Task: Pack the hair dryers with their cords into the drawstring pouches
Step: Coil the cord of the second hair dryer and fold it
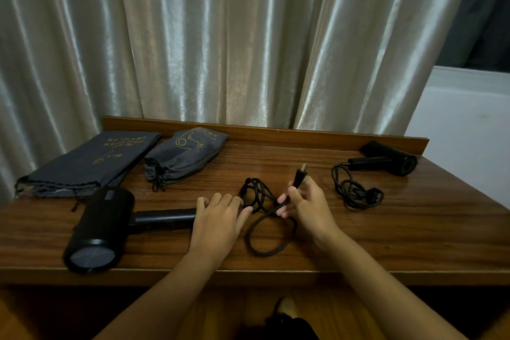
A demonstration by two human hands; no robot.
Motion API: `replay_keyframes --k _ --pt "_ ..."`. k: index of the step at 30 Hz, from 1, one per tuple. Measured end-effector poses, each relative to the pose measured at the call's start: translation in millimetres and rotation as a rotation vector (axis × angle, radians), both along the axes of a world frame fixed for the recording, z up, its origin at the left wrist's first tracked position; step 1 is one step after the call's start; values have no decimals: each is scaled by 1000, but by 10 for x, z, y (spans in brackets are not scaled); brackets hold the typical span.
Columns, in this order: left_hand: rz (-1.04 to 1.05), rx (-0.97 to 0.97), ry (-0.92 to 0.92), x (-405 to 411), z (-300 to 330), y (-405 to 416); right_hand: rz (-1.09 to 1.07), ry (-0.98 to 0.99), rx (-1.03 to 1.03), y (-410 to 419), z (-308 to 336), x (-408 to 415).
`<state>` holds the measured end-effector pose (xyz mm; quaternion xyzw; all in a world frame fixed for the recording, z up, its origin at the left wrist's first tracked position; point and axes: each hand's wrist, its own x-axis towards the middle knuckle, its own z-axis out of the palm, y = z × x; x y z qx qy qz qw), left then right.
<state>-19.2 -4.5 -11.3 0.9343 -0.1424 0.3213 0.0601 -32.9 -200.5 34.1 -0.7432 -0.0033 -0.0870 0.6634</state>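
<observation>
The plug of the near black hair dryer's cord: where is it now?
In the head view, right of centre: the black plug is pinched upright in the right hand, above the wooden table.

A black hair dryer [102,226] lies on its side front-left, its cord [265,218] looped beside the handle. A second dryer [392,161] lies far right, cord [356,190] bundled nearby. Two grey drawstring pouches [85,163] [185,154] lie back-left, one flat, one bulging.

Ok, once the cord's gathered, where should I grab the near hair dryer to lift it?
Take the near hair dryer by its handle, coming from above with fingers wrapped around. The handle lies flat on the table, a slim bar pointing right towards the left hand; the barrel looks too fat to grip securely.
</observation>
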Motion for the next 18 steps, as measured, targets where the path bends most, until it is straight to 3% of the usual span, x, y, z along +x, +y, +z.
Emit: replay_keyframes --k 6,12,18 --pt "69 17 3 -37 36 -8 -4 -60 -336 19 -254 -135" --pt "-18 55 11 -51 29 3 -50 -57 -355 123 -316 -56" --pt "-143 16 77 -4 18 33 76 -50 -354 225 -303 10"
